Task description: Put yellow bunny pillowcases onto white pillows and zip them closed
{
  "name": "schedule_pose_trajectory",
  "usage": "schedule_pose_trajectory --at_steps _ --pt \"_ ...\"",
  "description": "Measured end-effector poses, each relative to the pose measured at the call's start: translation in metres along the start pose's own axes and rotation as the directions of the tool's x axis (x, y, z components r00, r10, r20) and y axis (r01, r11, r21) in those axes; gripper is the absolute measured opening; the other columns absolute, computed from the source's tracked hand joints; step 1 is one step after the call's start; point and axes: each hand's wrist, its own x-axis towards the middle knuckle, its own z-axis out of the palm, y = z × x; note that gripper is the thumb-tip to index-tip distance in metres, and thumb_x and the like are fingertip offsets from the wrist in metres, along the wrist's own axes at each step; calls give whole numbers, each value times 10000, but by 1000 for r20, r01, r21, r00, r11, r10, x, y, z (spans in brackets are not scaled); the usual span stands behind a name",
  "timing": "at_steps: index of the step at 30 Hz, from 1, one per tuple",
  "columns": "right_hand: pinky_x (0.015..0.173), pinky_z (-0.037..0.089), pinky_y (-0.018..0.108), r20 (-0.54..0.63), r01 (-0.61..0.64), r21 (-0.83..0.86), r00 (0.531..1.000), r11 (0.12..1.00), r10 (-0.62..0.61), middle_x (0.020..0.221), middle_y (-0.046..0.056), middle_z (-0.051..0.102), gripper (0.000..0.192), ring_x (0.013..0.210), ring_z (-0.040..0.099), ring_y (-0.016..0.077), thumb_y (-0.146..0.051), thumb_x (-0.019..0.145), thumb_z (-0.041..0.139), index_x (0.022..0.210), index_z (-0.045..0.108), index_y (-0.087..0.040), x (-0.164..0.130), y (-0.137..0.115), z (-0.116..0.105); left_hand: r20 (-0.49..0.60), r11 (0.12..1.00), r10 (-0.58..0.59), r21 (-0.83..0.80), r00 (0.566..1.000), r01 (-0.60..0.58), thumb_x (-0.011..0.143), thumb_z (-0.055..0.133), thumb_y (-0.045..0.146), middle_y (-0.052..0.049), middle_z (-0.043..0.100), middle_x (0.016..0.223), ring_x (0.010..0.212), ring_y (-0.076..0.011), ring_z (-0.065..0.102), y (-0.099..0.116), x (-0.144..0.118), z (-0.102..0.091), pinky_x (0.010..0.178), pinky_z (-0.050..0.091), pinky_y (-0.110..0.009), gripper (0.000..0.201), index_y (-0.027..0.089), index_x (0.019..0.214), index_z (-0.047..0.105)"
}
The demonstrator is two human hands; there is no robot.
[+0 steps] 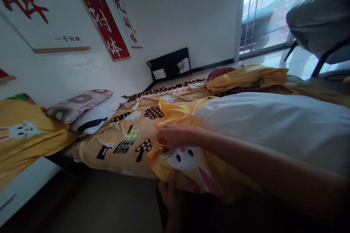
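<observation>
A yellow pillowcase (175, 111) with a rabbit face and pink ears is bunched around the near side and left end of a large, puffy white pillow (262, 123). Reaching in from the right, my right hand (175, 136) is closed, its fingers pinching the pillowcase fabric near the rabbit's face. My left hand (171, 191), lower and in shadow, grips the pillowcase's bottom edge, with the fingers partly hidden by cloth. Both hands are over the near edge of the bed, which has a tan patterned sheet (123, 160).
A yellow rabbit pillow (54, 127) lies on a white cabinet (30, 185) at left. Two more pillows, one patterned (82, 103), rest on the bed. Yellow cloth (246, 76) is heaped at the far side. A grey chair (319, 18) stands by the window; a black rack (171, 65) is against the wall.
</observation>
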Motion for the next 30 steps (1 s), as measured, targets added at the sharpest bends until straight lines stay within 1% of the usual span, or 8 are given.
schedule_pose_trajectory --at_steps 3,5,8,11,17,23,26,30 --pt "746 353 308 -92 78 -156 991 985 -93 858 66 681 122 800 565 162 -125 789 580 800 698 -152 -7 -9 -7 -30 998 1 66 1000 1 655 762 489 -108 712 817 823 -260 688 3 5 -2 689 559 -312 416 136 872 723" --pt "767 352 314 -103 94 -164 988 982 -112 883 70 691 129 819 572 161 -127 796 582 809 708 -150 -11 -12 -12 10 990 -11 143 1000 9 643 764 517 -104 712 799 821 -263 688 12 5 -3 684 558 -307 441 128 848 724" --pt "646 346 273 94 47 -38 995 998 -43 772 44 699 187 686 557 129 -98 766 583 838 741 -165 -12 -14 -17 81 952 -57 306 995 30 619 782 528 -106 712 775 765 -255 684 29 -3 -8 633 546 -283 451 114 788 719" --pt "577 321 248 203 40 48 978 998 -48 731 34 700 246 614 523 107 -85 769 560 896 755 -162 -9 -13 -15 13 921 -68 385 998 58 649 761 543 -100 702 728 665 -217 665 38 -17 -11 556 517 -250 447 119 785 718" --pt "554 310 258 236 98 -44 968 994 -85 823 55 714 191 632 529 118 -213 780 643 920 752 -143 -3 -12 -5 77 989 -86 128 993 75 735 688 555 -135 711 885 838 -263 698 23 -23 -1 690 573 -315 462 144 944 711" --pt "628 364 263 382 173 -150 918 973 -104 998 71 707 267 791 592 152 -144 780 637 1033 722 -146 1 -22 -14 68 989 -133 72 989 128 683 730 564 -137 716 881 865 -274 704 11 -14 -3 711 578 -318 504 141 955 716" --pt "602 361 267 358 151 -174 930 973 -81 975 97 707 254 791 603 168 -144 779 629 1015 719 -114 3 -25 -14 87 988 -142 79 986 135 654 747 567 -110 709 770 754 -252 708 13 -10 -6 650 573 -303 484 146 892 720" --pt "564 328 260 251 118 -121 964 986 -85 874 95 708 201 718 591 156 -149 766 644 945 721 -99 2 -22 -6 131 985 -160 83 978 150 654 753 538 -51 673 632 528 -175 647 19 -9 -5 532 533 -264 407 158 789 697"
